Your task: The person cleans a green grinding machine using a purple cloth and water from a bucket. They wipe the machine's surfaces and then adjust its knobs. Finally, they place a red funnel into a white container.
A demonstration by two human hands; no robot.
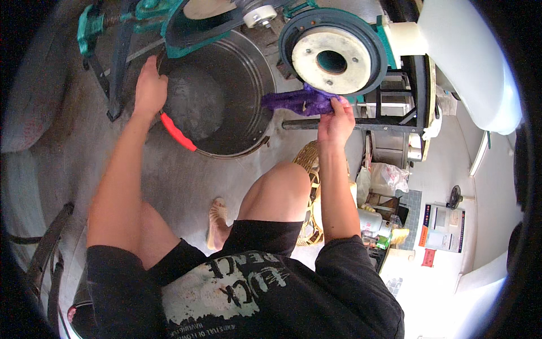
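Note:
My left hand is closed at the left edge of a deep steel bucket; whether it grips the rim or the wire handle is hard to see. The handle's red grip lies along the rim just below that hand. In my right hand is a bunched purple cloth. The cloth lies against the lower edge of a round grinder housing, which holds a pale grinding disc with a dark centre hole. Part of the cloth hangs over the bucket's right rim.
A green hinged cover with another pale disc overhangs the bucket. A white plastic hopper and black metal frame stand right. By my knee is a woven basket. Plastic bags lie beyond. A metal-legged frame is at left.

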